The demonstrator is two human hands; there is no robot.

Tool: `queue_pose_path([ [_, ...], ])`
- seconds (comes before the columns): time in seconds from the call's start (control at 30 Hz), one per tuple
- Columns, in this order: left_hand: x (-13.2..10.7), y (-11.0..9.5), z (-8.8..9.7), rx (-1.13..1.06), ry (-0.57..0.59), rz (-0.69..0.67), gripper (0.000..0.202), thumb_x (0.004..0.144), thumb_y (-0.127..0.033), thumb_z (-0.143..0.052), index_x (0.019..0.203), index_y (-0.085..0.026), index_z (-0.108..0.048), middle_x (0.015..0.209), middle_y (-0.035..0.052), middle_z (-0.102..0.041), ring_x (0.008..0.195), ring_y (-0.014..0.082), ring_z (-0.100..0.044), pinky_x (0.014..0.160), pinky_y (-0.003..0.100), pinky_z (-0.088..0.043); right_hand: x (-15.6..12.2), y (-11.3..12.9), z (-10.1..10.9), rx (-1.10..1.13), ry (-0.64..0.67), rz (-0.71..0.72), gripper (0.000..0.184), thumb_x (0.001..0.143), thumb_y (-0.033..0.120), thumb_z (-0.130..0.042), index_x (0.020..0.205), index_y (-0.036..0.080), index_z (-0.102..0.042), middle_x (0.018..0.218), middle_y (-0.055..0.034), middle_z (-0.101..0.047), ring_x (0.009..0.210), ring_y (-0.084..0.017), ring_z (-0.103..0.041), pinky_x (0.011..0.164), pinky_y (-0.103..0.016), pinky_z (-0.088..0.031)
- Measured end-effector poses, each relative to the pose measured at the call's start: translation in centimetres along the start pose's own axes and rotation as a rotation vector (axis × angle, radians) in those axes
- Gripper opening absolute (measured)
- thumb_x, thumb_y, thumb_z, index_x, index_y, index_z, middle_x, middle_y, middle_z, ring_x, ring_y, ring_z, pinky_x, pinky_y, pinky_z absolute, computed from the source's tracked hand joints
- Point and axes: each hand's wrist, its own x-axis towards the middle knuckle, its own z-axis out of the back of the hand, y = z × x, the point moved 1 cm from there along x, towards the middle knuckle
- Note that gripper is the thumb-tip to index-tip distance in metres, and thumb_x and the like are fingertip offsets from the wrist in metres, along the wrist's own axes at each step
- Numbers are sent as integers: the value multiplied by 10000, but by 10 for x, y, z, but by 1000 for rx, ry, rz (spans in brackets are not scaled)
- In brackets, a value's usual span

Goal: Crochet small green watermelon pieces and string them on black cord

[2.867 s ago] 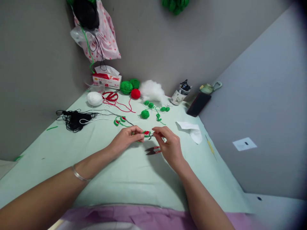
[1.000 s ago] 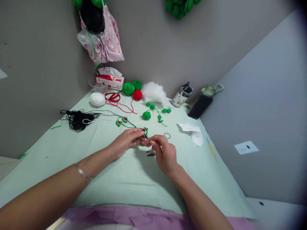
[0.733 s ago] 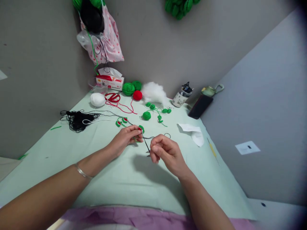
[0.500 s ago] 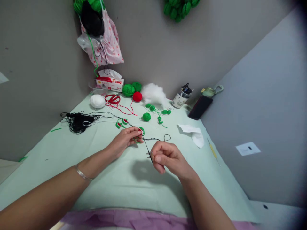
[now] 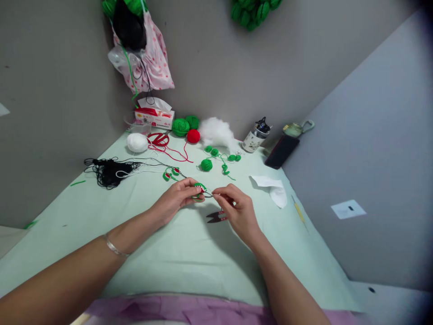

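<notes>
My left hand (image 5: 181, 197) pinches a small crocheted piece (image 5: 200, 186) in green, white and red, its green edge facing up. Close by on the right, the closed fingertips of my right hand (image 5: 235, 205) hold what looks like a thin needle, too small to see clearly. Dark yarn (image 5: 209, 196) runs in a short bend between the fingertips and the piece. Under my right hand lie thread snips (image 5: 215, 217) with dark blades, their handles partly hidden. Behind my left hand are smaller green and red crocheted pieces (image 5: 167, 175).
Black yarn (image 5: 113, 173) lies tangled at left. Farther back are a white yarn ball (image 5: 137, 142), a red ball (image 5: 193, 136), green balls (image 5: 180, 127), white stuffing (image 5: 217, 133) and a tissue box (image 5: 155, 118). At right are a tissue (image 5: 275, 192), a phone (image 5: 282, 152) and a yellow-handled hook (image 5: 299, 212).
My right hand has moved up and in toward the crocheted piece, and the taut black yarn now hangs slack. More of the snips shows. My left hand has turned the piece slightly.
</notes>
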Motion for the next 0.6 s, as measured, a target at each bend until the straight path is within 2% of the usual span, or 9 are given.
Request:
queue_pose_path([
  [0.1,-1,0,-1,-9,3,-3,211,793,-281,-759,868,-158,-604,845,-2,-654,828,137,-677,865,290,-536,-2,-1,-3,-171,28,77,134,932,209,-564,916,200,-696,738,3,-535,600,-107,-457,584,-258,-356],
  [0.2,-2,-1,-2,-23,-7,-6,239,774,-276,-772,889,-165,-595,850,-6,-656,822,143,-685,870,306,-538,-3,2,-3,-233,45,99,135,932,192,-552,900,199,-683,728,2,-549,624,-115,-482,597,-254,-360],
  [0.47,0,1,-1,39,-30,-7,269,761,-290,-772,923,-184,-585,847,-5,-677,807,156,-699,852,309,-508,-5,8,-3,-262,76,63,145,926,192,-533,866,206,-664,759,-17,-611,645,-132,-533,617,-260,-378],
  [0.6,0,5,1,149,-29,-96,213,785,-296,-745,893,-195,-591,807,-21,-658,814,166,-697,845,305,-484,-6,8,-5,-249,64,4,121,913,205,-538,859,206,-646,713,-5,-613,588,-124,-507,591,-258,-370],
])
